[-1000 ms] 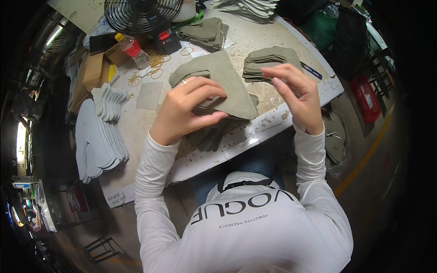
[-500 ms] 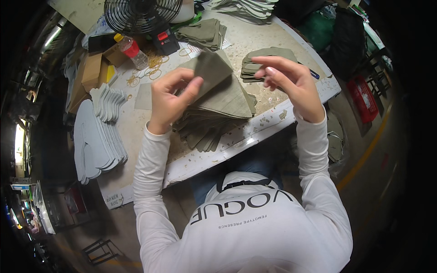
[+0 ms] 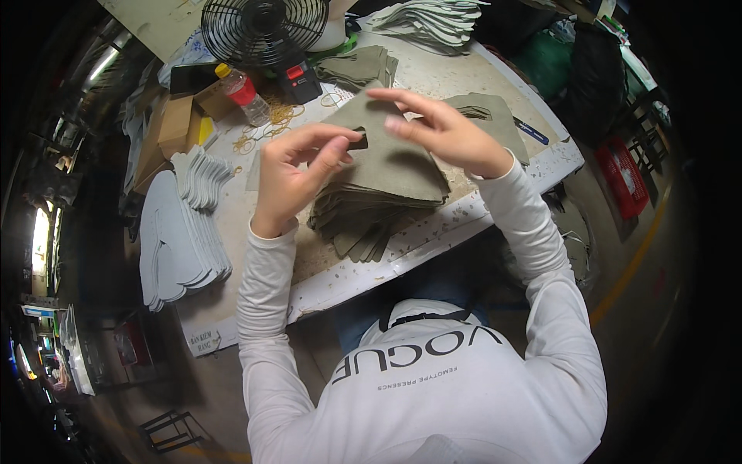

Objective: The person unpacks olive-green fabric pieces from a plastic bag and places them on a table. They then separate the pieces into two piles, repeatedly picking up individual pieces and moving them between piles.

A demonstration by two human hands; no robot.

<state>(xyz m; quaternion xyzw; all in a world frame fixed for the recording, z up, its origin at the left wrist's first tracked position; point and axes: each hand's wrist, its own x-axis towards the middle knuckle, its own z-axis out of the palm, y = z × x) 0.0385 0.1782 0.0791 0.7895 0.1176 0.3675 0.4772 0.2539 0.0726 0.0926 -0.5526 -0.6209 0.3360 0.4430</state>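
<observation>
Two bare hands are up over one fanned pile of grey-green pieces (image 3: pixel 394 182), which sits right in front of the person near the table's (image 3: pixel 241 232) close edge. The pile's long axis runs roughly away from the body, leaning a bit left at the far end, with the fanned edges toward the person. Left hand (image 3: pixel 294 170) is at its left side, so the pile lies to the right of those fingers; thumb and index are nearly together by a small dark patch (image 3: pixel 360 140), can't tell if they're pinching anything. Right hand (image 3: pixel 452 135) looks nearer, reaching across the top piece, fingers loosely apart and a bit blurry. Contact? Can't tell.
</observation>
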